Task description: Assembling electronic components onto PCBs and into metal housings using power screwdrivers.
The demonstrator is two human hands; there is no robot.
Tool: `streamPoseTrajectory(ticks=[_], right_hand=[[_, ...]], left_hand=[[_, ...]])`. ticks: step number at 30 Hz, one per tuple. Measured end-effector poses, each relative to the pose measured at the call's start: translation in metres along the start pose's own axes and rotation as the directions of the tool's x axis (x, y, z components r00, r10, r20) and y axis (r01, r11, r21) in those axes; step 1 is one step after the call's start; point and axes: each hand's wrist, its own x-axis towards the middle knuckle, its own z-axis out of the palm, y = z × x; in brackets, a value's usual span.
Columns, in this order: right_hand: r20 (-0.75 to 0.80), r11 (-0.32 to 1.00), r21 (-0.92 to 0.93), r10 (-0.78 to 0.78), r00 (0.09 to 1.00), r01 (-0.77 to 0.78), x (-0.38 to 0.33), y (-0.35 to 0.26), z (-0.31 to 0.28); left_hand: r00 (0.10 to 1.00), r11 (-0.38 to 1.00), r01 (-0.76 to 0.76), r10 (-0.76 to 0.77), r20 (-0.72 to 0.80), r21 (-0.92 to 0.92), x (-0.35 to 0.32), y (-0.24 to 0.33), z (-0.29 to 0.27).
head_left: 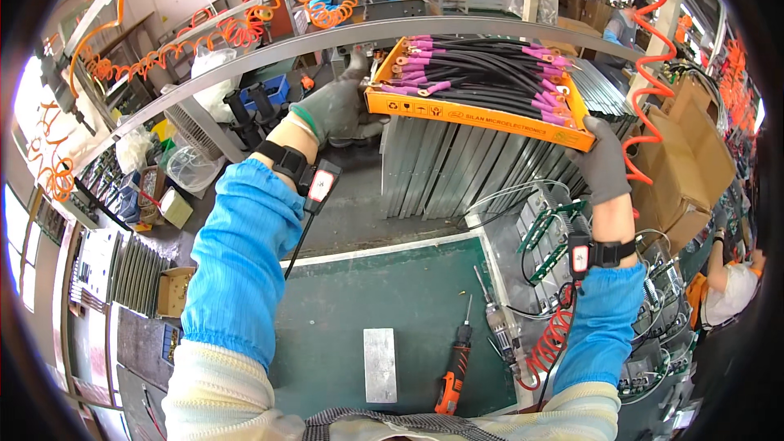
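Observation:
An orange cardboard tray box point(482, 113) is held up beyond the green work surface. Black cables point(482, 65) with pink-purple sleeves and metal ring lugs fill it. At its left end, my left hand point(336, 106) in a grey glove grips the box, though part of the fingers is hidden. My right hand point(603, 162), also gloved, has its fingers closed at the box's right front corner. Upright grey metal panels point(457, 167) are stacked behind and below the box. Blue sleeves cover both my forearms, and a strapped device sits at each wrist.
On the green work surface point(343, 294) lie a silvery metal plate point(379, 364) and an orange-black electric screwdriver point(454, 371). Another screwdriver point(500, 328) on a red coiled hose lies right, beside circuit assemblies point(555, 237). Overhead runs a metal rail point(286, 46). Other people work farther off.

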Motion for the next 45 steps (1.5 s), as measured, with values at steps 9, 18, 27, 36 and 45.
streamPoseTrajectory(ticks=[9,18,27,36,45], right_hand=[[0.188,0.985,0.155,0.048,0.981,-0.078,0.007,-0.003,0.009],[0.300,0.995,0.081,-0.072,0.951,0.050,-0.050,0.021,0.046],[0.591,0.995,0.098,-0.075,0.803,0.021,-0.130,0.088,0.185],[0.693,0.980,-0.092,0.191,0.695,-0.177,-0.146,0.230,0.269],[0.548,0.908,-0.313,0.412,0.728,-0.278,-0.082,0.341,0.255]], left_hand=[[0.966,0.659,0.258,-0.165,0.199,-0.706,0.015,-0.001,0.037],[0.996,0.628,0.087,-0.052,0.070,-0.773,-0.086,0.003,0.010],[0.987,0.635,0.106,-0.158,0.006,-0.765,-0.272,-0.023,-0.116],[0.958,0.547,0.147,-0.287,-0.020,-0.824,-0.388,-0.140,-0.193],[0.828,0.309,0.248,-0.560,0.034,-0.918,-0.330,-0.275,-0.193]])
